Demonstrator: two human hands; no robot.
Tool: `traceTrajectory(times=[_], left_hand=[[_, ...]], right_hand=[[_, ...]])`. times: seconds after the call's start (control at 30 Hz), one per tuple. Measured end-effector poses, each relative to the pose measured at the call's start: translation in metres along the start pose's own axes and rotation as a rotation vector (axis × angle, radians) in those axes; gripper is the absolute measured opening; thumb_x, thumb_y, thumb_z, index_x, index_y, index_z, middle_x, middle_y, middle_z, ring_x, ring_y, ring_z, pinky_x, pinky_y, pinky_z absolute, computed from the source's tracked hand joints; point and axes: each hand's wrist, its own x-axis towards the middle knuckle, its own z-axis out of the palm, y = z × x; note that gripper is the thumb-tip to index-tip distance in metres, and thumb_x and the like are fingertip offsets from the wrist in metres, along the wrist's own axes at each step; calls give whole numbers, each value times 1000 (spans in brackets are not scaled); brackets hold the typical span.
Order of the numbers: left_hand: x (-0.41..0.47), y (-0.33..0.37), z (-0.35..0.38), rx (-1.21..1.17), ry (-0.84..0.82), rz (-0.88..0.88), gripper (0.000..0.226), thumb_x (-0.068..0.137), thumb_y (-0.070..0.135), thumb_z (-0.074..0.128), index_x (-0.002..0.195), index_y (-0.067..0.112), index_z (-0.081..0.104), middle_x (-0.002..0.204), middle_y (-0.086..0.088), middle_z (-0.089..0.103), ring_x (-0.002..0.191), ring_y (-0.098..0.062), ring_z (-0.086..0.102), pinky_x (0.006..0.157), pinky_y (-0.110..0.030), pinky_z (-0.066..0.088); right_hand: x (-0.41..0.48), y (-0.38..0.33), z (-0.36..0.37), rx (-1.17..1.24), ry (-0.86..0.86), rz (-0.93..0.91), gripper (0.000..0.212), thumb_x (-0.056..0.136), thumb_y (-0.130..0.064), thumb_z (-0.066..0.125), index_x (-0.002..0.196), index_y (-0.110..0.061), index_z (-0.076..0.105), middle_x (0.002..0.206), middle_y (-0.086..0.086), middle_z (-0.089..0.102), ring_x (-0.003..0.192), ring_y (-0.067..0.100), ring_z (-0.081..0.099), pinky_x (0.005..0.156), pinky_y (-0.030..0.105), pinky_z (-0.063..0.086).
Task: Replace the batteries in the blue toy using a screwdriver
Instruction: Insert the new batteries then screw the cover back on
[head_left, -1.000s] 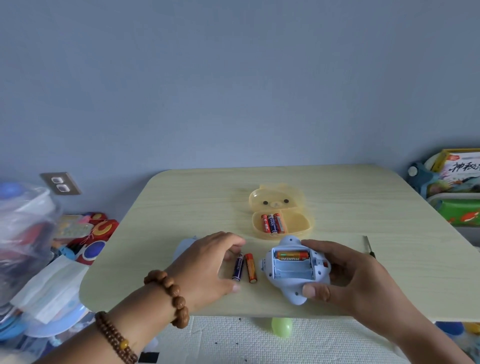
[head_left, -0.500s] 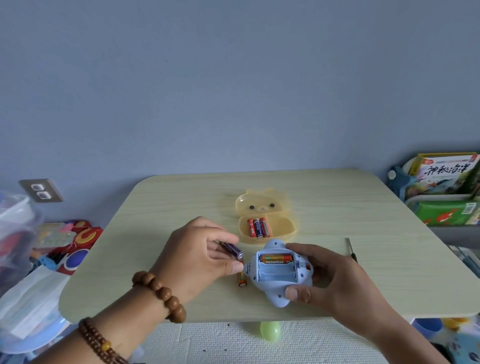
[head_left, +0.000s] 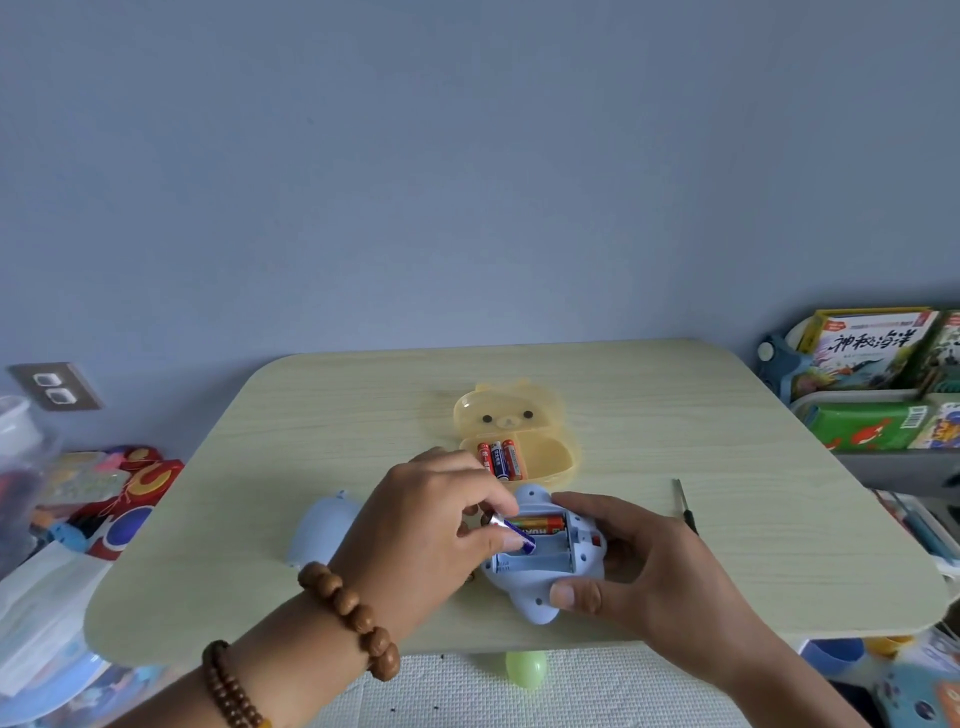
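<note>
While right fingers (head_left: 575, 595) grip the blue toy (head_left: 530, 584), left fingers (head_left: 480, 493) pinch a purple battery (head_left: 515, 530) by the HUATAI battery (head_left: 540, 522).

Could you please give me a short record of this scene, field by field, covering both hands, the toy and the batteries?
Left hand: pinches dark blue battery, tilted into the open compartment
Right hand: grips blue toy, underside up, on the table
Compartment: orange battery in far slot; rest not yet filled
Yellow case: open, three batteries inside
Screwdriver: on the table, right of the toy, untouched
Light blue piece: on the table, left of the left hand
</note>
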Motion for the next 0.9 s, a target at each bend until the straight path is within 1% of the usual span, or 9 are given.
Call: traceTrajectory(times=[0.17, 0.23, 0.33, 0.5, 0.57, 0.63, 0.7, 0.8, 0.9], left_hand=[[0, 1, 9, 49, -9, -3, 26, 62, 49, 80, 80, 31, 74, 78, 17, 66, 75, 1, 49, 62, -24, 48], [1, 2, 11, 66, -20, -5, 27, 61, 50, 81, 79, 31, 74, 78, 17, 65, 77, 1, 49, 64, -26, 49], [4, 2, 14, 75, -11, -12, 29, 60, 53, 75, 77, 31, 74, 77, 16, 64, 78, 0, 49, 65, -28, 50], [6, 2, 18, 93, -15, 5, 28, 63, 53, 72, 74, 28, 74, 76, 15, 61, 80, 1, 46, 65, -30, 51], [6, 3, 19, 107, -31, 11, 26, 65, 52, 74, 75, 28, 73, 79, 15, 58, 81, 0, 47, 65, -31, 52], [6, 5, 19, 107, -54, -2, 23, 68, 48, 79, 76, 27, 73, 83, 14, 57, 83, -1, 49, 68, -30, 52], [6, 5, 20, 101, -65, -20, 22, 69, 45, 81, 78, 27, 74, 85, 13, 56, 84, -1, 49, 69, -27, 50], [5, 5, 19, 88, -80, -39, 22, 69, 46, 81, 80, 28, 74, 87, 15, 55, 84, -1, 50, 69, -23, 48], [5, 4, 16, 28, -85, -86, 24, 70, 50, 79, 82, 31, 71, 85, 19, 56, 82, -1, 56, 67, -21, 49]], right_hand=[[1, 1, 0, -5, -4, -9, 67, 66, -31, 94, 127, -39, 66, 109, -16, 78, 100, 5, 75, 96, 40, 59], [1, 2, 0, -3, -5, -10, 68, 66, -30, 94, 127, -38, 66, 109, -16, 79, 100, 5, 75, 97, 39, 59], [2, 4, 0, -4, -2, -16, 66, 66, -31, 94, 126, -39, 67, 108, -16, 79, 99, 4, 75, 96, 38, 59], [3, 5, 0, 1, -8, -31, 63, 67, -31, 93, 124, -42, 67, 109, -15, 79, 101, 5, 75, 97, 41, 58], [4, 6, 0, 10, -6, -33, 62, 68, -30, 93, 123, -43, 68, 109, -14, 79, 101, 7, 75, 97, 42, 58], [3, 6, 0, 17, -9, -33, 62, 67, -31, 93, 122, -45, 68, 109, -13, 79, 101, 7, 75, 97, 41, 58], [4, 7, 0, 20, -13, -26, 65, 67, -33, 93, 126, -42, 67, 110, -12, 79, 102, 8, 75, 98, 43, 58], [4, 8, 0, 28, -11, -13, 70, 67, -33, 94, 130, -36, 65, 112, -10, 79, 104, 8, 75, 98, 45, 57], [4, 9, 0, 20, -11, -11, 73, 65, -36, 95, 132, -35, 65, 114, -12, 78, 105, 7, 74, 98, 43, 57]])
